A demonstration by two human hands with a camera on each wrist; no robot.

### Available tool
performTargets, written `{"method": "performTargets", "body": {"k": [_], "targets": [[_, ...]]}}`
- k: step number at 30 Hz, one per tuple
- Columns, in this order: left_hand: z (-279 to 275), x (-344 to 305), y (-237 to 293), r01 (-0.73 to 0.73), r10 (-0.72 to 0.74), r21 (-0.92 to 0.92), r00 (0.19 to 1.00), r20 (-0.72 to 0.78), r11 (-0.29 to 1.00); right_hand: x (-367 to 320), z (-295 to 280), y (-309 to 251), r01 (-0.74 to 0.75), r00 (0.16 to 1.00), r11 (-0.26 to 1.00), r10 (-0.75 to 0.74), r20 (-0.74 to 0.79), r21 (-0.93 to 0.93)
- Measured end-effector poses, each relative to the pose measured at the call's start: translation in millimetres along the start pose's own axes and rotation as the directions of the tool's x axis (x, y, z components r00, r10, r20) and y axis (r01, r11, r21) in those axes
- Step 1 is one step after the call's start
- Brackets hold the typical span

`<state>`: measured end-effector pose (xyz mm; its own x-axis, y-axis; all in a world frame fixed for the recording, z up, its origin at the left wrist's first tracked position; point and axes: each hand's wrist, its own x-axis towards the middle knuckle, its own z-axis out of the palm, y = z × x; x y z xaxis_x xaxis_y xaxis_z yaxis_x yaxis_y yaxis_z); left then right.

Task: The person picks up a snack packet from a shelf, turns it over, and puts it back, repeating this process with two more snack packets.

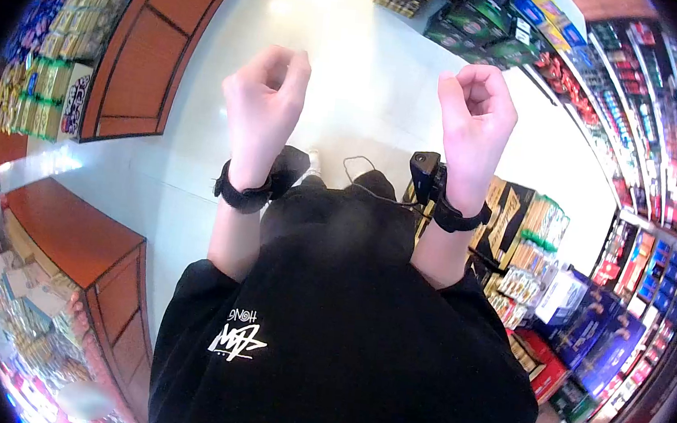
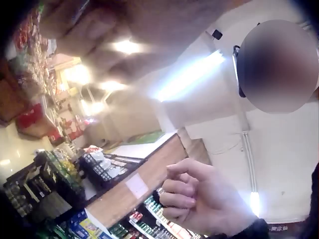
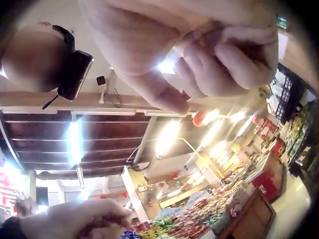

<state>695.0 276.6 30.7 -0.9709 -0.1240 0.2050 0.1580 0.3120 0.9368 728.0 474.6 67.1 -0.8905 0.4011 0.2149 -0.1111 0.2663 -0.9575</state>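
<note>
Both hands are raised in front of the body over the pale floor, a forearm's width or more apart. In the head view the left hand (image 1: pixel 264 92) is curled, its thumb close to the index finger with a small gap showing. The right hand (image 1: pixel 478 111) mirrors it, fingers folded toward the palm and thumb upright beside them. Neither holds anything. Close up in the right wrist view, the right hand's folded fingers (image 3: pixel 234 64) surround no object. The left wrist view shows the right hand (image 2: pixel 199 199) across from it, also curled. Black straps (image 1: pixel 245 195) circle both wrists.
A wooden counter (image 1: pixel 147 50) and a lower wooden cabinet (image 1: pixel 71 228) stand at left, beside stacked packaged goods. Shelves of packets (image 1: pixel 653 110) line the right. Dark cartons (image 1: pixel 484 23) sit ahead. A thin cable (image 1: pixel 359 165) hangs near the legs.
</note>
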Motion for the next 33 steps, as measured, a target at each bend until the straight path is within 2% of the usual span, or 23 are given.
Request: {"method": "performTargets", "body": {"k": [6, 11, 16, 19, 20, 22, 28, 33], "targets": [[-1.6, 55.6, -18.3, 0.11, -0.111, -0.018, 0.987, -0.112, 0.994, 65.7, 50.2, 13.2, -0.022, 0.994, 0.999, 0.017, 0.109, 0.039], [14.5, 117.2, -27.6, 0.117, -0.117, -0.01, 0.974, -0.197, 0.993, 144.9, 83.7, 31.9, -0.025, 0.981, 0.996, 0.007, 0.196, 0.09], [37.6, 179.1, -20.5, 0.163, -0.153, 0.006, 0.941, -0.301, 0.987, 233.8, 121.8, 29.8, 0.019, 0.952, 0.988, -0.064, 0.301, 0.15], [41.7, 215.6, -16.5, 0.211, -0.168, 0.084, 0.918, -0.359, 0.974, 276.4, 145.8, 22.3, 0.058, 0.906, 0.979, -0.134, 0.401, 0.196], [41.3, 223.4, -19.3, 0.145, -0.099, 0.09, 0.916, -0.389, 0.985, 288.3, 157.0, 28.6, 0.102, 0.889, 0.958, -0.208, 0.408, 0.267], [43.5, 232.9, -10.8, 0.221, -0.186, 0.04, 0.893, -0.411, 0.974, 299.5, 168.0, 29.5, 0.055, 0.877, 0.969, -0.163, 0.452, 0.243], [38.0, 286.1, -24.3, 0.257, -0.2, 0.06, 0.859, -0.472, 0.964, 351.1, 219.3, 33.6, 0.025, 0.84, 0.974, -0.143, 0.523, 0.226], [9.5, 330.1, -55.5, 0.307, -0.253, 0.02, 0.819, -0.514, 0.951, 377.5, 287.2, 33.5, -0.016, 0.809, 0.976, -0.116, 0.576, 0.219]]}}
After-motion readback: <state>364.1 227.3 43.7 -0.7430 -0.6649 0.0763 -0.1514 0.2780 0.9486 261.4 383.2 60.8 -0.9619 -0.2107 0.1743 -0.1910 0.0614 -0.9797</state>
